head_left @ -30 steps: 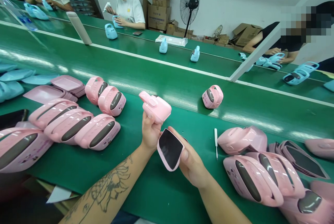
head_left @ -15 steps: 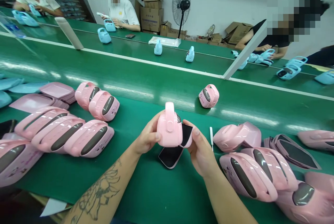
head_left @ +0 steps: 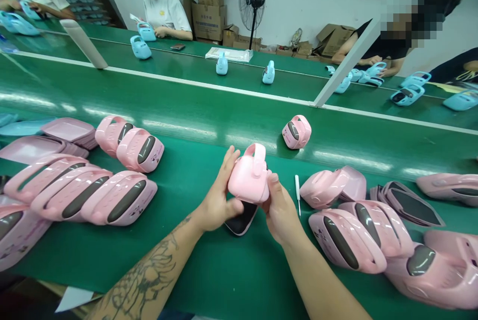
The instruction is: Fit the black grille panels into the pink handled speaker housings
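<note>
Between my hands is a pink plastic housing with a carry handle (head_left: 248, 180), tilted, its plain side toward me. My left hand (head_left: 214, 205) cups its left side, fingers stretched up along it and thumb under the lower edge. My right hand (head_left: 280, 208) grips the lower right corner, thumb on the outside; the other fingers are mostly hidden. The dark window side is turned away. On the table under the housing lies a black-faced panel with a pink rim (head_left: 242, 220), partly covered by it and my left hand. A white-handled screwdriver (head_left: 298, 188) lies right of my right hand.
Pink housings (head_left: 119, 198) stand in a group at left, near stacked pink panels (head_left: 69, 131). More housings (head_left: 347, 240) and black-faced panels (head_left: 407, 203) lie at right. One housing (head_left: 297, 132) stands ahead. A white rail (head_left: 209, 84) crosses behind; co-workers handle blue housings beyond.
The housing has turned and tilted in my hands. The black-faced panel at its right side no longer shows. My left thumb has come off its face, and my view has shifted slightly.
</note>
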Motion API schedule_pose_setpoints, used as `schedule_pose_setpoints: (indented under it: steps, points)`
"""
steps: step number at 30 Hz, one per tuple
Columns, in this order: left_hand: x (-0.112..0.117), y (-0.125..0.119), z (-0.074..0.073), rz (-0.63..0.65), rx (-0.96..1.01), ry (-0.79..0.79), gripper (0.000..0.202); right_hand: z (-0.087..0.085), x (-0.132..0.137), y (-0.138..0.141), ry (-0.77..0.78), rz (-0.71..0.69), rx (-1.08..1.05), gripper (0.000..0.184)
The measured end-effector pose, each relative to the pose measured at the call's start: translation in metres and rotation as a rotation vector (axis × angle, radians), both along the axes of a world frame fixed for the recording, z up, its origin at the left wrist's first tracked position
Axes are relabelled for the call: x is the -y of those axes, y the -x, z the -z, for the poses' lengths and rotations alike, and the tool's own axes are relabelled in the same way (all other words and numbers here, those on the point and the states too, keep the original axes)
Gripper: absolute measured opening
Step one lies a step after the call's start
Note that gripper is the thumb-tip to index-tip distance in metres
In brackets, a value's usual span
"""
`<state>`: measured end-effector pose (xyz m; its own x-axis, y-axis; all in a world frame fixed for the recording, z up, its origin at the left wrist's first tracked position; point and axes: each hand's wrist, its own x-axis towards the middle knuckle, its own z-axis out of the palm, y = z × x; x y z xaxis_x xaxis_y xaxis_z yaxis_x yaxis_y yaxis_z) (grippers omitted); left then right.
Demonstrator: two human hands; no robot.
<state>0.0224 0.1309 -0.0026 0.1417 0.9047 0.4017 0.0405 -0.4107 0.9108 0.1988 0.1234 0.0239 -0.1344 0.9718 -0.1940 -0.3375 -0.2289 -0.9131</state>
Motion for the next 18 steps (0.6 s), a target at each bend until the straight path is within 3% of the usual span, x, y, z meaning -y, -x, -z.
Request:
schedule_pose_setpoints:
  steps: [3, 5, 7, 9, 11, 13, 16, 18]
  points:
    - [0.003, -0.01, 0.001, -0.093, -0.245, -0.252, 0.135, -0.004, 0.001, 0.003, 0.072, -0.015, -0.034, 0.07]
    - [0.006, -0.015, -0.002, -0.204, -0.264, -0.294, 0.125, -0.007, 0.002, 0.003, 0.103, -0.032, -0.034, 0.071]
    - [0.009, -0.016, -0.005, -0.272, -0.236, -0.23, 0.113, -0.009, 0.002, -0.001, 0.121, -0.111, 0.002, 0.079]
    - [0.01, -0.013, -0.011, -0.296, -0.15, -0.054, 0.109, -0.01, 0.001, -0.01, 0.105, -0.216, 0.121, 0.088]
    - [0.009, -0.008, -0.017, -0.248, 0.046, 0.151, 0.104, -0.01, 0.0, -0.022, -0.041, -0.227, 0.342, 0.084]
    - [0.006, -0.004, -0.023, -0.114, 0.273, 0.284, 0.093, -0.009, 0.0, -0.033, -0.322, -0.177, 0.602, 0.077]
    - [0.004, -0.005, -0.032, 0.097, 0.46, 0.38, 0.08, -0.01, 0.001, -0.038, -0.738, -0.173, 0.885, 0.105]
    - [0.005, -0.008, -0.035, 0.161, 0.493, 0.452, 0.08, -0.012, 0.002, -0.035, -0.908, -0.199, 0.99, 0.118]
